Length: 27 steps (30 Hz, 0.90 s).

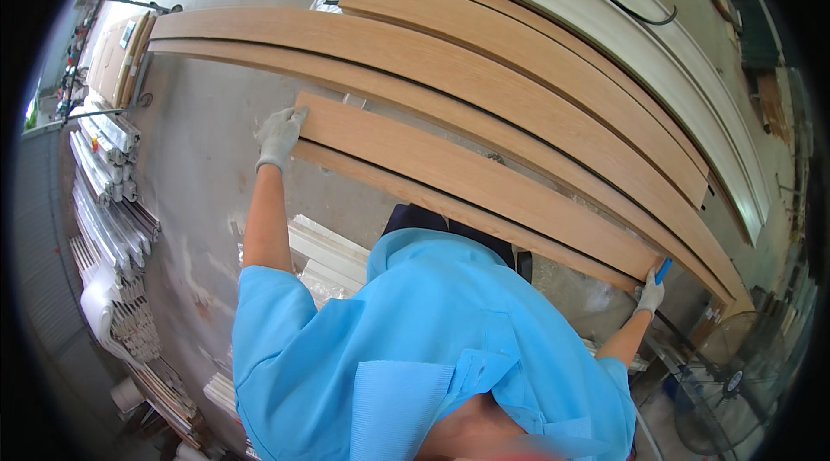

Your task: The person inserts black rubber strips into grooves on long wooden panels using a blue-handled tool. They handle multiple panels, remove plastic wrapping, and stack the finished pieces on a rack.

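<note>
light: bright, even daylight, strongest upper left | shadows: soft | focus: mostly sharp | edges: strong fisheye bending, black corners

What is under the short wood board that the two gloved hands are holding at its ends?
Under the short wood board, held by the left hand and right hand, a second similar board shows along its lower edge. Grey floor lies beyond; what sits beneath the boards' middle is covered.
</note>
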### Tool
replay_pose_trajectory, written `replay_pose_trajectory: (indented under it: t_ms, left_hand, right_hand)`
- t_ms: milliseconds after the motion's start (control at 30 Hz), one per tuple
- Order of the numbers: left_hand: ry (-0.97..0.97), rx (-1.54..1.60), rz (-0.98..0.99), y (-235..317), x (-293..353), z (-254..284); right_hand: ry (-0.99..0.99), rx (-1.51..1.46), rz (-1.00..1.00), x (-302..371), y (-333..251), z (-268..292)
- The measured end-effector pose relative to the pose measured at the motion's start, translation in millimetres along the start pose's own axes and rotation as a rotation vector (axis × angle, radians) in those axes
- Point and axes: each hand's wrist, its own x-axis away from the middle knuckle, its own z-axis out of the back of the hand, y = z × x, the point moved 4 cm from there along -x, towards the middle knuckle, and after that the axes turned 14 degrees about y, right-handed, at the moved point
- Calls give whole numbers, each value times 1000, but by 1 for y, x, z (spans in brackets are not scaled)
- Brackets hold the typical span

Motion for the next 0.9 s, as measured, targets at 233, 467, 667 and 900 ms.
replay_pose_trajectory:
  t_ms: [233, 467, 667, 900]
  left_hand:
    - [440, -380, -246, 54, -19, 44]
    - [-119, -162, -725, 124, -181, 39]
    - [-455, -162, -569, 118, -251, 2]
    - [-524, -469, -465, 134, -258, -3]
  right_hand:
    - [72, 88, 432, 9, -75, 38]
    - [37, -243, 313, -22, -163, 41]
    - [172, -865, -203, -45, -116, 23]
    - [290, -718, -436, -124, -33, -4]
